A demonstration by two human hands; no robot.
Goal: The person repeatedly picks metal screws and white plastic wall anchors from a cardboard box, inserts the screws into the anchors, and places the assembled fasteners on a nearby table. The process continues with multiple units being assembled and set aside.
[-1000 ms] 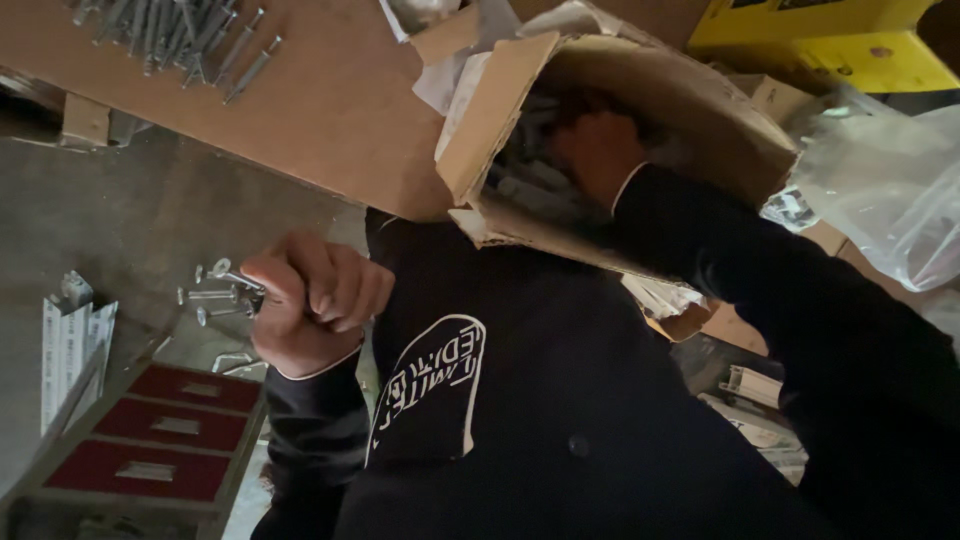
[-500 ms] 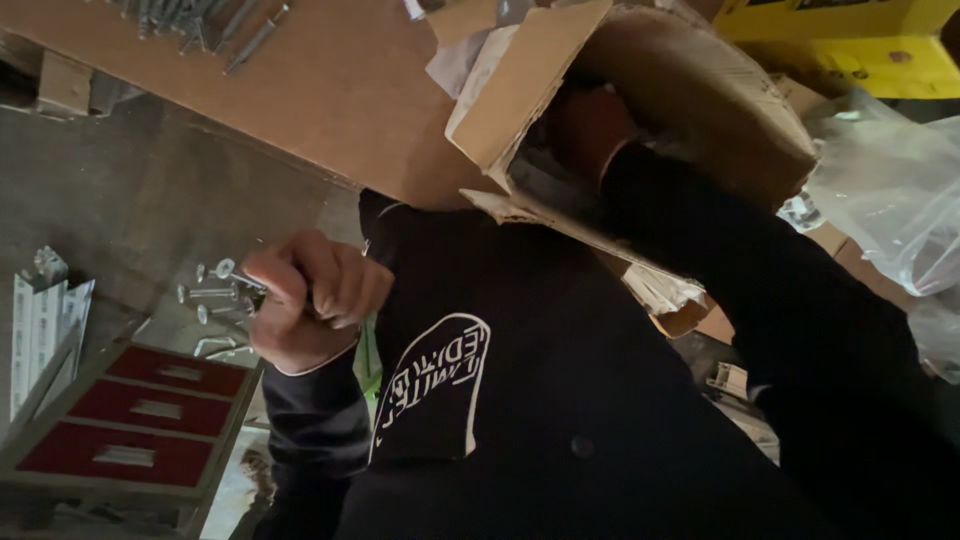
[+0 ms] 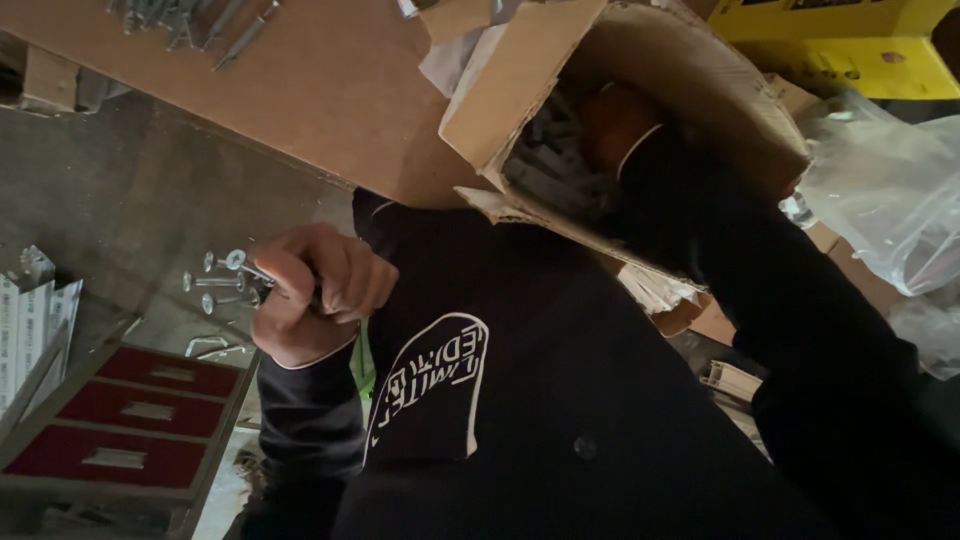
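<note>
Several metal bolts (image 3: pixel 222 278) were clenched in the left hand (image 3: pixel 315 290); right hand (image 3: pixel 612 125) was sunk in a torn cardboard box (image 3: pixel 640 110) of fasteners, grip hidden.

Two hands (image 3: pixel 318 290); one cardboard box (image 3: pixel 640 110); one plastic bag (image 3: pixel 885 190).

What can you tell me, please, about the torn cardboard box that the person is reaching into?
The cardboard box is plain brown and battered, lying tipped with its open mouth toward the camera. Its flaps are creased and torn at the edges. Grey metal fasteners fill its dim inside. The right hand is sunk among them, the dark sleeve crossing the lower flap.
</note>
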